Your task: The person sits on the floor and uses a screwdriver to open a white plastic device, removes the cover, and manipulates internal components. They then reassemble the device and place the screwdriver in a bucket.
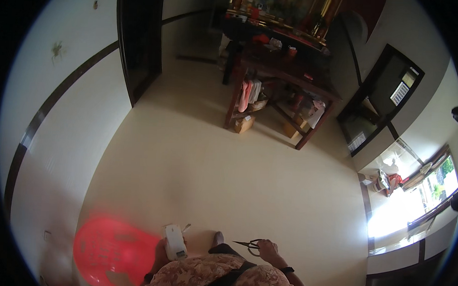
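Note:
In my right hand (269,251) is a pair of scissors (254,248) with dark handles, its pointed blades aimed left. My fingers are closed round the handles. On the other side, my left hand (161,252) grips a white box-shaped object (175,243) with rounded corners; its exact kind does not show. A small pale piece sticks up beside its top right corner. Left of that hand is a large red balloon (109,252) with pale printing. The balloon reaches up to my left wrist, and whether the hand also holds it I cannot tell.
A dark red wooden table (292,69) stands ahead, with cloths and cardboard boxes (244,124) under it. A white wall (73,122) runs along the left, beside a dark doorway (139,44). To the right are another doorway (382,100) and a bright window (439,185).

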{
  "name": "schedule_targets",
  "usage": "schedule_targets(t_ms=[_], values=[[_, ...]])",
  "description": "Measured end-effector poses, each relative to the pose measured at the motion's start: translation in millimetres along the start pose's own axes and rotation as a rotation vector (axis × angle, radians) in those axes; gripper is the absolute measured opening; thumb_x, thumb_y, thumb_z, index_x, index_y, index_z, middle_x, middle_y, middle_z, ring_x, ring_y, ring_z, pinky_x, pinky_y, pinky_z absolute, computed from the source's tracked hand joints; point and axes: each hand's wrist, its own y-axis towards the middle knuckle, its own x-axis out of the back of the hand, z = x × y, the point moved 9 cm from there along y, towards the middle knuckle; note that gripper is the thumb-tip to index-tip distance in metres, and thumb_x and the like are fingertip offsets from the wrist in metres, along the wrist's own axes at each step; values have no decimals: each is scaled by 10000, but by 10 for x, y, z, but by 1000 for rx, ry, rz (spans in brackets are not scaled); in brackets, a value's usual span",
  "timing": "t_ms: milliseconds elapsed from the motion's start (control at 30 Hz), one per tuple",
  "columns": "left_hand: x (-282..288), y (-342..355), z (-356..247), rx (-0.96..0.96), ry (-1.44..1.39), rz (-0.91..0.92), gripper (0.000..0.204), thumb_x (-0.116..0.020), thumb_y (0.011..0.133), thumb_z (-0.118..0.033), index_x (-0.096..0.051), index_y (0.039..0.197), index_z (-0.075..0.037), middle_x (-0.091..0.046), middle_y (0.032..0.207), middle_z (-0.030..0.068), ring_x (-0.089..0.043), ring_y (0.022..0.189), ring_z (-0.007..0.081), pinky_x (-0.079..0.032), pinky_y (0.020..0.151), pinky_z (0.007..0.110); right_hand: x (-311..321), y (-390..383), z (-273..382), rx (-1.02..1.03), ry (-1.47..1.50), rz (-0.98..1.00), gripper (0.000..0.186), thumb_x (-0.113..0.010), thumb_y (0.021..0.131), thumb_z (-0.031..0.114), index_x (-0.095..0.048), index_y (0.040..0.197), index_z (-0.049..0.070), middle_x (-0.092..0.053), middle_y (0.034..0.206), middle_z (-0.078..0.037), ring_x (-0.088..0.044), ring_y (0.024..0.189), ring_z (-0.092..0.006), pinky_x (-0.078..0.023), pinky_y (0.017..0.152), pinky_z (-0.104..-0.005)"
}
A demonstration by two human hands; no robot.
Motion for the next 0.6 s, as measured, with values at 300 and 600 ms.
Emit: schedule_targets(t_ms=[300, 600], values=[[-712, 1046, -666, -55, 57, -282, 669, -596, 811, -508, -528, 1226, 12, -630, 1085, 191, -641, 945, 306, -544, 810, 424, 1489, 2248, -8, 341, -94, -150, 100, -548, 798, 24, -609, 876, 42, -631, 943, -137, -620, 943, -324, -538, 756, -454], [-327, 2629, -1449, -118, -19, -367, 683, -606, 809, -522, -515, 1233, 5, -629, 1046, 187, -634, 944, 319, -549, 779, 440, 2592, 4269, 246, 417, -2, -308, 107, -544, 762, -6, -597, 851, 22, -639, 951, -148, -623, 951, -328, -545, 738, -441]])
